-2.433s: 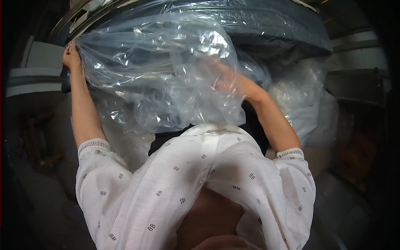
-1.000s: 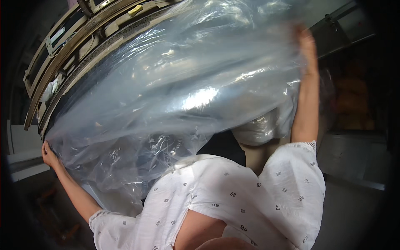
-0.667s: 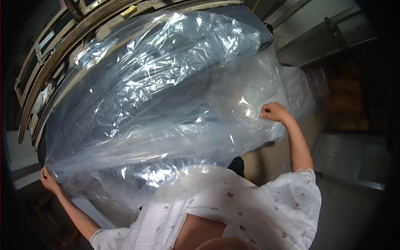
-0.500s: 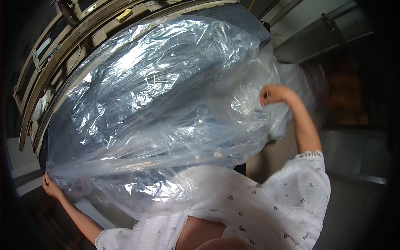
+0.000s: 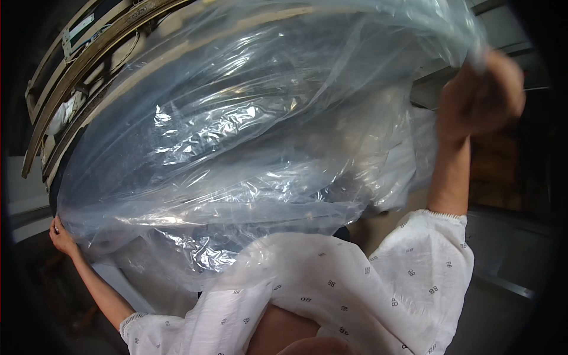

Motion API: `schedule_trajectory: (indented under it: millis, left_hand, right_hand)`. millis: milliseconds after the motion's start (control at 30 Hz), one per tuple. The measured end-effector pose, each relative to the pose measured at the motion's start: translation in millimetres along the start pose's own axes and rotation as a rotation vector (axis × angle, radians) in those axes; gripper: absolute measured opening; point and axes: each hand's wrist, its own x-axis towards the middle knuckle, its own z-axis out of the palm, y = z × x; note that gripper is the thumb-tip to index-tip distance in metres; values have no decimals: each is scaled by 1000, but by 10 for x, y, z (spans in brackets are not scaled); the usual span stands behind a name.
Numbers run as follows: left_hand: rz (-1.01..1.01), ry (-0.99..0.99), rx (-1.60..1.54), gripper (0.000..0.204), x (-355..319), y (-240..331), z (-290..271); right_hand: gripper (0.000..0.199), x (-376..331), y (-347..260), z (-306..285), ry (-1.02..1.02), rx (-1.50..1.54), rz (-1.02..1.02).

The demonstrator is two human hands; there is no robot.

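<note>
Well apart, fingers [image 5: 56, 229] at edges of plastic [image 5: 236, 142]

Right hand [image 5: 482, 94]: badly blurred. We cannot separate the fingers or make out how they meet the film.

Large, crinkled, clear plastic sheet [image 5: 219, 127]: its top runs out past the upper edge, so we lose its far extent. Glare and folds veil the dark, curved-edged surface [image 5: 97, 160] beneath; we cannot name its material.

Left hand [image 5: 62, 235]: small, near the rim; we see too little to count fingers.

Long, brown, curved rails [image 5: 89, 71]: cut by the upper edge. We find a whitish lump [image 5: 62, 115] partly behind them, kind unclear.

Dim orange-brown shape [image 5: 494, 157]: sunk in shadow, unidentifiable to us.

White short-sleeved blouse [image 5: 355, 284]: cropped at the lower edge.
</note>
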Motion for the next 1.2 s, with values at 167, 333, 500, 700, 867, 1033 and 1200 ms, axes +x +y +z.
schedule_trajectory:
  millis: [167, 333, 500, 700, 867, 1033, 1200]
  left_hand:
    - [50, -25, -49, 38, 218, 69, 253]
    - [29, -36, -46, 39, 189, -97, 209]
    - [38, -22, -102, 39, 194, -142, 197]
    - [57, -73, -94, 39, 168, -113, 159]
    - [-131, -161, -141, 38, 229, -608, -268]
    - [-195, -113, -51, 41, 299, -875, -787]
    - [-208, -55, -127, 40, 234, -979, -1119]
  right_hand:
    - [70, -858, 297, 78, -776, -417, 146]
    - [65, -941, 413, -52, -839, -98, 346]
    - [31, -339, 977, 201, -631, 145, 538]
    - [39, -97, 1503, 1186, -515, 272, 960]
    - [25, -393, 1658, 1483, -479, 457, 833]
    - [23, -488, 1238, 1251, -367, 299, 724]
    - [27, -548, 1120, 1260, -304, 182, 670]
